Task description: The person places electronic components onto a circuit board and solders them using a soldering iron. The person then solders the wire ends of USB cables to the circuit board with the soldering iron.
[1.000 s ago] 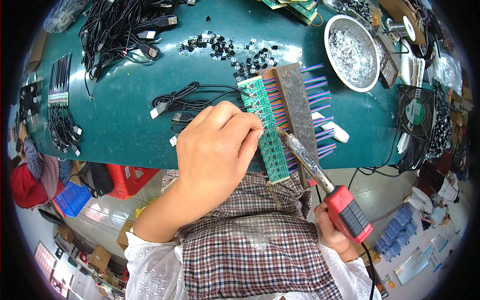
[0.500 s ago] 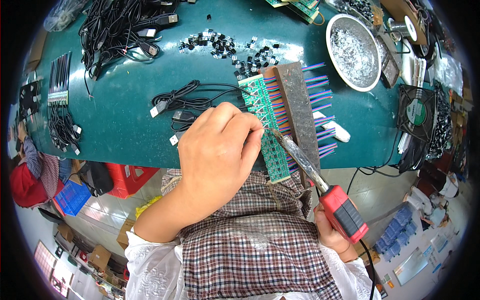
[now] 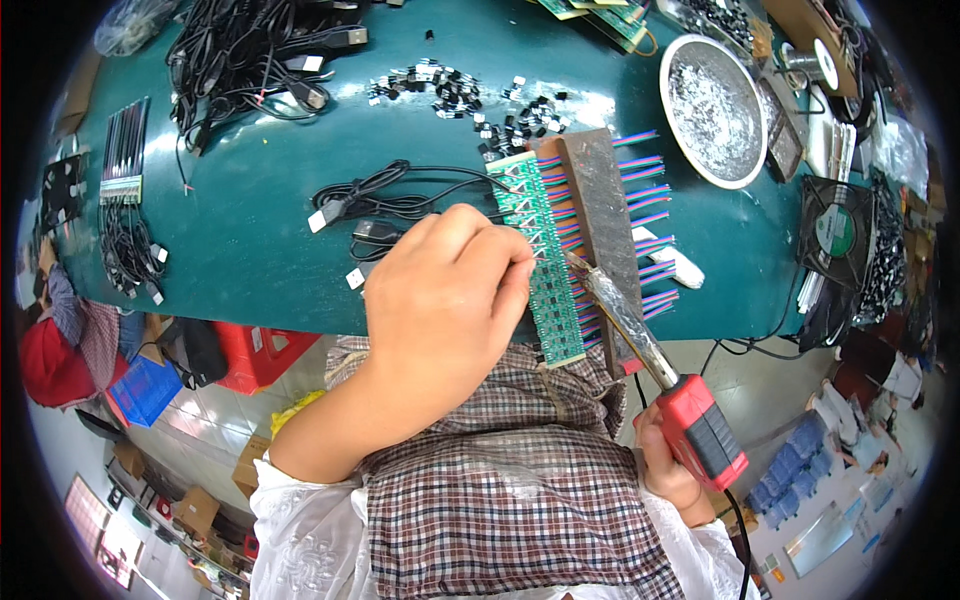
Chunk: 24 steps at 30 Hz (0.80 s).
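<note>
My left hand is closed in a pinch at the left edge of a long green circuit board. A thin wire end shows at its fingertips, touching or just over the board. My right hand grips the red and black handle of a soldering iron. The iron's tip points up and left, just right of the board's middle. A dark heavy bar lies along the board across rows of coloured wires. Black USB cables run to the board's upper part; some are partly behind my left hand.
A metal bowl with silvery bits stands at the back right, near a solder spool and a small fan. Small black components lie scattered behind the board. A cable heap and a finished-looking bundle are at left.
The soldering iron's tip has drawn back slightly to the right from the left fingertips. My left hand stays pinched at the board. The whole view has shifted a little.
</note>
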### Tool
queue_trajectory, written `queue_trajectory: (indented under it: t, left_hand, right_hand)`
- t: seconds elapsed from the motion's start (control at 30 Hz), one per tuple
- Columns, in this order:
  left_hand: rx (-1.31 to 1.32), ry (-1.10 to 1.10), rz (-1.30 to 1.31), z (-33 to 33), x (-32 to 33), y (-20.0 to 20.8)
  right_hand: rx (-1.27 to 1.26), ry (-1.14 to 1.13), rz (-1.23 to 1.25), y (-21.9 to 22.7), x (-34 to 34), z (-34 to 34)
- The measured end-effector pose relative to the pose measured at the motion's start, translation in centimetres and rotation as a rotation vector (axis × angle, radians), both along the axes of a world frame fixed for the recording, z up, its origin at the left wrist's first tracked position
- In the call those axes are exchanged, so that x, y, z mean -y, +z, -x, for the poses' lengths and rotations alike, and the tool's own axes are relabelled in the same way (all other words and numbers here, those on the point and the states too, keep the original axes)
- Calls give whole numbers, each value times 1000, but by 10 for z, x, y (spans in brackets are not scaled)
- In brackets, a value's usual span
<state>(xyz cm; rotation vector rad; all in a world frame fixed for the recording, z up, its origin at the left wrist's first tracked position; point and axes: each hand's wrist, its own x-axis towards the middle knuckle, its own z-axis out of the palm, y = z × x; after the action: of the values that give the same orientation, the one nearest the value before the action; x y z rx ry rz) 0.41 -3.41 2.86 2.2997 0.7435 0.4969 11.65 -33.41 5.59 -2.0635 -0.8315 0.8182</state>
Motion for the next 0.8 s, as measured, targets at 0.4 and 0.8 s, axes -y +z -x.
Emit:
queue_trajectory:
  t: [0.4, 0.8]
  left_hand:
    - [-81, 386, -424, 38, -97, -5]
    - [221, 385, -274, 72, -130, 0]
  right_hand:
    - [80, -70, 65, 3, 4, 0]
    - [132, -84, 99, 6, -1, 0]
